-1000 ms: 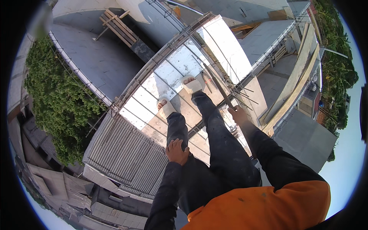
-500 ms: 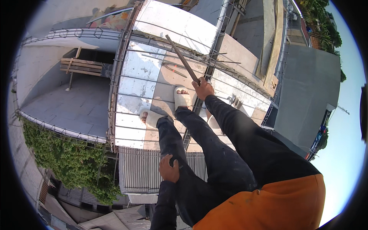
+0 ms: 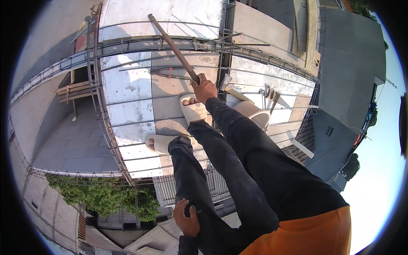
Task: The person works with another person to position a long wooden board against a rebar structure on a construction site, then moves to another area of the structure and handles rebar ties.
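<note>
My right hand [image 3: 205, 90] is closed round the near end of a long, rusty metal bar [image 3: 178, 53], whose ribbed far end points up and left over a rebar cage. My left hand [image 3: 186, 220] lies against my left thigh with its fingers stretched out and nothing in it. Below the bar, a pair of dark pincers [image 3: 170, 75] with red marks rests on the boards. Just right of my right hand is a hammer [image 3: 240, 94] with a pale wooden handle. A pale round container [image 3: 253, 114] is partly hidden by my right forearm.
My sandalled feet [image 3: 193, 111] stand on pale boards [image 3: 127, 114] crossed by thin steel bars. A rebar cage [image 3: 102, 106] runs along the left edge, with a lower level beyond. Dark bundled pieces [image 3: 274, 95] lie right of the container; trees [image 3: 97, 197] and roofs are far below.
The view has shifted, bringing the hammer and container into clearer sight. My right hand and the bar sit farther left and higher in the picture. My left hand stays on the thigh.
</note>
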`<state>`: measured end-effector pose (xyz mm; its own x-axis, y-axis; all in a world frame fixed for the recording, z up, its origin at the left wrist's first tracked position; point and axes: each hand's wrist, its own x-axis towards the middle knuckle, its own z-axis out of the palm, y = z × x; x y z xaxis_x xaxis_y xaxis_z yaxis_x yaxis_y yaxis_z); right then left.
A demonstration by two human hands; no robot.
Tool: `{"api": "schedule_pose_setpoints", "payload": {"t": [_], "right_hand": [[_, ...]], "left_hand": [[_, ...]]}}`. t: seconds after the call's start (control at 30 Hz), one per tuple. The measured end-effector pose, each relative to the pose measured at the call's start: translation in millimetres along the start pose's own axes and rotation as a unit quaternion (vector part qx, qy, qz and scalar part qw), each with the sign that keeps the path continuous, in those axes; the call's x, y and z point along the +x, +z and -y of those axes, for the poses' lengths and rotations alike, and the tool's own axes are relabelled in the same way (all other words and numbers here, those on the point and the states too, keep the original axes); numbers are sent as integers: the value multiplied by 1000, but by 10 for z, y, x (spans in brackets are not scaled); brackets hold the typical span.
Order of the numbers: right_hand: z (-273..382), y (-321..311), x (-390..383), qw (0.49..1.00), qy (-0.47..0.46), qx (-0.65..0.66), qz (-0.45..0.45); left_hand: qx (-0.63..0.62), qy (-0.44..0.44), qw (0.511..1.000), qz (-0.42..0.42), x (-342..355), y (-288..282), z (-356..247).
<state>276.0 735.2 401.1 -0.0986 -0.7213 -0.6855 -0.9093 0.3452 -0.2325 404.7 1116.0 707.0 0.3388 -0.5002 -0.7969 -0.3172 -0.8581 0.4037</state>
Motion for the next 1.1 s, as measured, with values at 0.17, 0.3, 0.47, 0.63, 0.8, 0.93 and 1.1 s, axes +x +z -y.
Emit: {"api": "schedule_pose_setpoints", "payload": {"t": [0.17, 0.3, 0.47, 0.63, 0.8, 0.93, 1.1], "right_hand": [[-352, 147, 518, 996, 17, -62, 60], [-444, 172, 695, 997, 22, -68, 38], [-731, 172, 503, 998, 27, -42, 40], [-924, 13, -209, 995, 56, -17, 84], [-1331, 23, -763, 983, 57, 39, 171], [-1518, 100, -1015, 977, 21, 42, 208], [-1147, -195, -925, 967, 12, 128, 222]], "left_hand": [[0, -11, 1000, -3, 163, -28, -142], [1, -10, 1000, -5, 217, -41, -229], [28, 25, 999, -3, 222, -66, -431], [37, 56, 998, -9, 292, -155, -382], [39, 78, 996, -19, 290, -249, -453], [61, 64, 996, -16, 277, -478, -691], [-136, -17, 991, 14, 558, -1020, -1053]]}}
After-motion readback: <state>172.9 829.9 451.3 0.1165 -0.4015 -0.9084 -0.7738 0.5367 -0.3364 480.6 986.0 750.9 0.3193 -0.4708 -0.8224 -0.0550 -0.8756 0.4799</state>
